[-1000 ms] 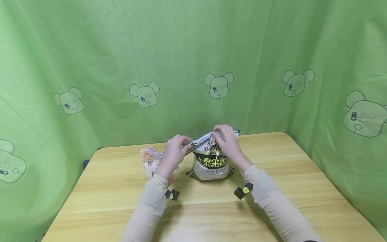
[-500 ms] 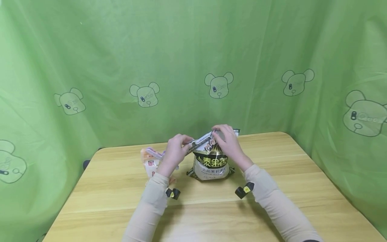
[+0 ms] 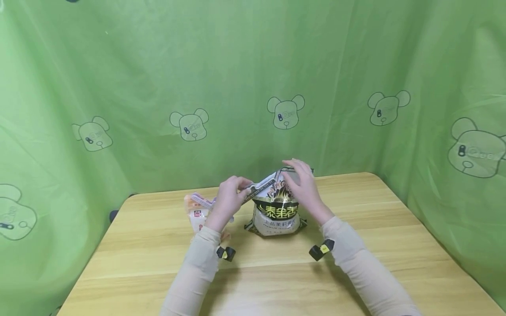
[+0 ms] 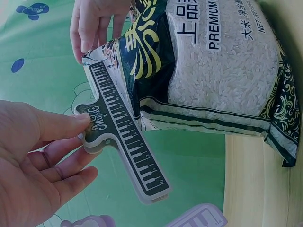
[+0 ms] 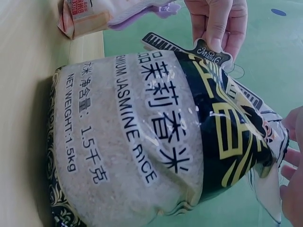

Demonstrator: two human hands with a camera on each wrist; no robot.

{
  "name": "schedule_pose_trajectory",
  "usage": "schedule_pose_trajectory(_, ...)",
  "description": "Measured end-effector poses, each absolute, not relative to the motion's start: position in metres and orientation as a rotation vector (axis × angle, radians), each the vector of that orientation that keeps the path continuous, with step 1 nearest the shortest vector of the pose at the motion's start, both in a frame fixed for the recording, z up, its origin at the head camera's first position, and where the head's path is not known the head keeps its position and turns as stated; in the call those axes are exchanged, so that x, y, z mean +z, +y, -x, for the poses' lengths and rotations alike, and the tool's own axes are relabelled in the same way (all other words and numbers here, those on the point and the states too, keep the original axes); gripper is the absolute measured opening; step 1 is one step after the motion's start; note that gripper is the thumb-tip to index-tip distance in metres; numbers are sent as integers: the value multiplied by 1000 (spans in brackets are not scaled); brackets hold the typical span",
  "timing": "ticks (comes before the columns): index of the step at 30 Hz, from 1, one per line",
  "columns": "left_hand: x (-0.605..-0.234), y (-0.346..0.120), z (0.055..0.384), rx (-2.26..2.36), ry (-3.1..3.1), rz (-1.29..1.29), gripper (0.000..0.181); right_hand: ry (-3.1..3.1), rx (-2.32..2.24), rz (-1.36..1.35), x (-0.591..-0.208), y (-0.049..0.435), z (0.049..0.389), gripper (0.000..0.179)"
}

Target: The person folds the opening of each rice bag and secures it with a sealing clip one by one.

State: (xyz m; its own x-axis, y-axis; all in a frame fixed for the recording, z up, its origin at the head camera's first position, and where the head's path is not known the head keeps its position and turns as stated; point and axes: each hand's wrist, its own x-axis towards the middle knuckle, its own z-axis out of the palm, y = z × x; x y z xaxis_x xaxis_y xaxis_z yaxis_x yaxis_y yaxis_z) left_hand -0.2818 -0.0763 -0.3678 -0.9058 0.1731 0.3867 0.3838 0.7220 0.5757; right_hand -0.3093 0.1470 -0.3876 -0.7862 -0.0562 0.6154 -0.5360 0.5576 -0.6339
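A bag of jasmine rice (image 3: 276, 224) stands upright on the table. Across its top left corner lies a black-and-white clip (image 4: 125, 127) with a piano-key pattern and the word "Music". My left hand (image 3: 229, 199) pinches the clip's handle between thumb and fingers, as the left wrist view shows. My right hand (image 3: 304, 188) is at the top right of the bag, its fingers loosely extended and spread from the thumb, fingertips right at the folded top edge. Much of this hand lies outside the right wrist view.
Left of the rice stands a smaller orange-and-white bag (image 3: 197, 215), partly behind my left forearm, with a purple clip (image 3: 202, 200) at its top. The wooden table (image 3: 253, 281) is enclosed at the back and sides by a green curtain (image 3: 237, 66).
My right hand's fingers have loosened from the bag's top edge and lifted slightly, widening from the thumb. My left hand keeps its place at the clip; the bag stands as before.
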Motion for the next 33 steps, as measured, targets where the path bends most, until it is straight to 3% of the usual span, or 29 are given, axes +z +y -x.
schedule_pose_trajectory(33,-369,-75,283,-1004,-2619,450,20,-2113,1253,-277,-417,170,314,32)
